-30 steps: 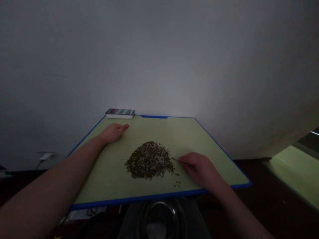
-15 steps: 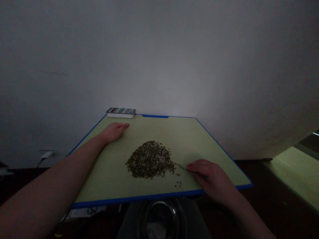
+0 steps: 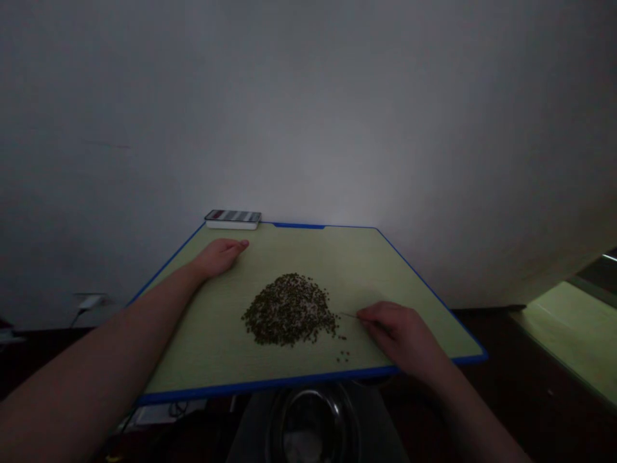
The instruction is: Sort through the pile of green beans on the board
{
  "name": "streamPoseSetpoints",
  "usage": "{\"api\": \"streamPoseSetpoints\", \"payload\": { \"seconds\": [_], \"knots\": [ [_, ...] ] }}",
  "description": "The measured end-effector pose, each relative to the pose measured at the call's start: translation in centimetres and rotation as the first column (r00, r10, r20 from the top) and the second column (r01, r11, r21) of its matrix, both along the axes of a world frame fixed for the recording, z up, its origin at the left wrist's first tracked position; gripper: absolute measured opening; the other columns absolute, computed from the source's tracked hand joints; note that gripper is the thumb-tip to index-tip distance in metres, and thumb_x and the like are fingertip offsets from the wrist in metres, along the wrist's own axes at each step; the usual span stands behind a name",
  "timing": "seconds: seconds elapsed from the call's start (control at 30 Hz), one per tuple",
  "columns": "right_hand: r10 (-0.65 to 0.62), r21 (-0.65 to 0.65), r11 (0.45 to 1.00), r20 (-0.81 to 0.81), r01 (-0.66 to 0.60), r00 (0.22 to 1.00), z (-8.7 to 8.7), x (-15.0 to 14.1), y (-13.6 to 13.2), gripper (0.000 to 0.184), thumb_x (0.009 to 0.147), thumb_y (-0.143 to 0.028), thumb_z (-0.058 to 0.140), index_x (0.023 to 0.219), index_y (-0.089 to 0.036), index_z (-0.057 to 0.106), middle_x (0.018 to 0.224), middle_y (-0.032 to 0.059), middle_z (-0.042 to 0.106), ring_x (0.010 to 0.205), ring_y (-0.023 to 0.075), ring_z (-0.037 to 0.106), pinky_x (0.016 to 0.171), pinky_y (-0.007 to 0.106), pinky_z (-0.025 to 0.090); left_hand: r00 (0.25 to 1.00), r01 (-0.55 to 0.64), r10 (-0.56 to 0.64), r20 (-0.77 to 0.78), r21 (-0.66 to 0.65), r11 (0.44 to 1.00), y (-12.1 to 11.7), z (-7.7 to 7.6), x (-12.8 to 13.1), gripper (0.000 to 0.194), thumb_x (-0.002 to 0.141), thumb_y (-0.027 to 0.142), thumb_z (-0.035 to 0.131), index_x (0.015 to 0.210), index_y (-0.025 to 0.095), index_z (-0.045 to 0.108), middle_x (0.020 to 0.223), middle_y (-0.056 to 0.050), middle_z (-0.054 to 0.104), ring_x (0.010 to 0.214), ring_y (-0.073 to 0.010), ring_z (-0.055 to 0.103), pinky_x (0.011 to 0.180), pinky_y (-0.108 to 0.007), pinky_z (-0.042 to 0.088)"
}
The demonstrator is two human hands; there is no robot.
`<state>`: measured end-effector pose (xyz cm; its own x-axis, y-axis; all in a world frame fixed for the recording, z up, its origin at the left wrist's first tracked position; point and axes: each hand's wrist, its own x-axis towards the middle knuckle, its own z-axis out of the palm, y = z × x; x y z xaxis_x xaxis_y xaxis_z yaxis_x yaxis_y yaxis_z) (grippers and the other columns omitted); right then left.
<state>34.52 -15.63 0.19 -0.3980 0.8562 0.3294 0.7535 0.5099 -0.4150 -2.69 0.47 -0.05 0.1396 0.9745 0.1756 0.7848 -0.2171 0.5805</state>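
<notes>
A mound of small green-brown and pale grains or beans (image 3: 289,312) lies on the light yellow-green tabletop (image 3: 357,257). Pinched in my right hand (image 3: 398,331) is a thin pointed tool, apparently tweezers (image 3: 348,315). Its tip points left, close to the mound's right edge; whether it grips a grain is too small to tell. My left hand (image 3: 219,257) rests on the table behind and left of the mound, loosely closed with the thumb on top. Its other fingers are mostly hidden, and nothing shows in it. Several stray grains (image 3: 342,356) lie near the front edge.
A phone (image 3: 234,215) lies on a white box (image 3: 231,225) at the back left corner, by the wall. Blue edging (image 3: 270,384) runs round the table. Below its front edge sits a shiny metal bowl (image 3: 311,421). Another tabletop (image 3: 569,334) stands at the right.
My right hand has lifted slightly and shifted a little left, and the tool now lies flatter with its tip higher. The left hand stays in place.
</notes>
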Motion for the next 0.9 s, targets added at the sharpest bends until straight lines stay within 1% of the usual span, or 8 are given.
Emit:
{"api": "streamPoseSetpoints", "payload": {
  "seconds": [0.17,0.27,0.37,0.5,0.6,0.7,0.9],
  "knots": [
    [0.06,-0.054,0.997,-0.058,-0.063,0.996,0.0,0.2,0.4,0.022,0.083,-0.017,0.049,0.094,-0.022,0.067,0.088,0.0035,0.068,0.082,0.0148,0.062,0.075,0.028,0.049,1.0,-0.009,0.009,-0.015,-0.015,1.0,0.2,-0.1,-0.2,0.046,0.076,0.057,0.034,0.049,0.019,0.037,0.047,0.002,0.031,0.047,-0.0129,0.035,0.047,-0.026,0.026],
    [0.105,-0.067,0.992,-0.083,-0.111,0.991,0.1,0.5,-0.3,0.022,0.084,-0.018,0.048,0.095,-0.022,0.067,0.088,0.0042,0.068,0.083,0.0151,0.062,0.075,0.029,0.049,1.0,-0.006,0.005,-0.008,-0.038,0.999,0.0,0.0,-0.1,0.046,0.076,0.057,0.034,0.05,0.019,0.038,0.047,0.003,0.031,0.047,-0.0126,0.034,0.047,-0.026,0.026],
    [0.134,-0.07,0.988,-0.101,-0.141,0.986,0.1,0.8,-1.0,0.022,0.084,-0.019,0.048,0.095,-0.021,0.067,0.088,0.0051,0.068,0.084,0.0154,0.061,0.074,0.029,0.049,1.0,0.0,0.0,-0.014,-0.036,0.999,0.0,0.1,-0.1,0.046,0.076,0.057,0.034,0.051,0.019,0.038,0.047,0.003,0.031,0.047,-0.0124,0.034,0.047,-0.025,0.026],
    [0.119,-0.054,0.991,-0.105,-0.125,0.987,0.1,0.8,-1.5,0.023,0.085,-0.018,0.047,0.095,-0.021,0.067,0.087,0.0056,0.068,0.083,0.0158,0.062,0.073,0.03,0.05,1.0,0.003,-0.004,-0.016,-0.038,0.999,0.1,-0.1,-0.1,0.046,0.076,0.058,0.033,0.051,0.019,0.039,0.047,0.003,0.032,0.047,-0.0126,0.035,0.047,-0.026,0.027],
    [0.088,-0.026,0.996,-0.085,-0.09,0.993,0.0,0.4,-1.4,0.024,0.084,-0.015,0.046,0.096,-0.021,0.067,0.088,0.0053,0.068,0.083,0.0159,0.062,0.074,0.031,0.05,1.0,0.011,-0.011,-0.016,-0.023,1.0,0.2,-0.1,-0.2,0.047,0.076,0.058,0.033,0.051,0.019,0.039,0.047,0.003,0.032,0.047,-0.0129,0.036,0.047,-0.026,0.027],
    [0.085,-0.002,0.996,-0.066,-0.085,0.994,0.1,-0.1,-1.3,0.026,0.083,-0.013,0.047,0.096,-0.021,0.067,0.087,0.005,0.069,0.083,0.016,0.062,0.074,0.031,0.05,1.0,0.01,-0.01,-0.012,-0.007,1.0,0.1,-0.1,-0.2,0.046,0.076,0.058,0.034,0.051,0.019,0.039,0.046,0.003,0.031,0.047,-0.0128,0.035,0.047,-0.026,0.027],
    [0.105,-0.024,0.994,-0.064,-0.106,0.992,0.0,-0.4,-1.3,0.025,0.082,-0.013,0.048,0.096,-0.021,0.067,0.086,0.0046,0.069,0.082,0.0156,0.062,0.073,0.03,0.049,1.0,-0.003,0.003,0.009,-0.028,1.0,0.0,0.0,-0.1,0.048,0.075,0.06,0.033,0.05,0.019,0.039,0.046,0.003,0.032,0.046,-0.0126,0.034,0.046,-0.025,0.026]
  ]
}}
